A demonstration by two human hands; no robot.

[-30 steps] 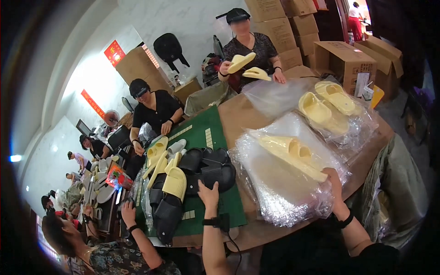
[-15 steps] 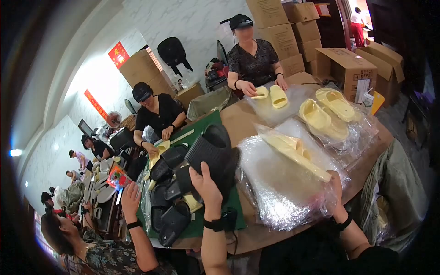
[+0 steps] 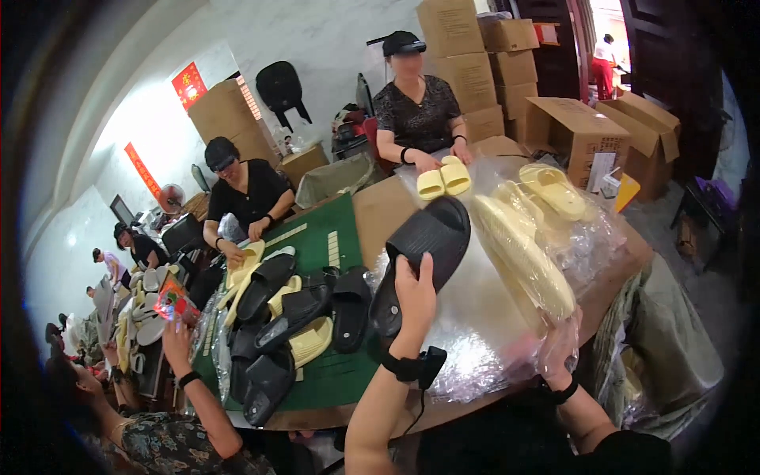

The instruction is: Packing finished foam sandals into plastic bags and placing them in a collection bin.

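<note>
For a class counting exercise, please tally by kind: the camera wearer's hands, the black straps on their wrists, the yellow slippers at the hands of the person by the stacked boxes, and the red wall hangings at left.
Left hand and right hand: 2
Black wrist straps: 2
Yellow slippers: 2
Red wall hangings: 2
Total: 8

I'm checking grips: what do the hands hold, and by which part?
Left hand: at least one black slipper, by its near edge. Right hand: plastic-wrapped yellow slippers, by their near end.
</note>
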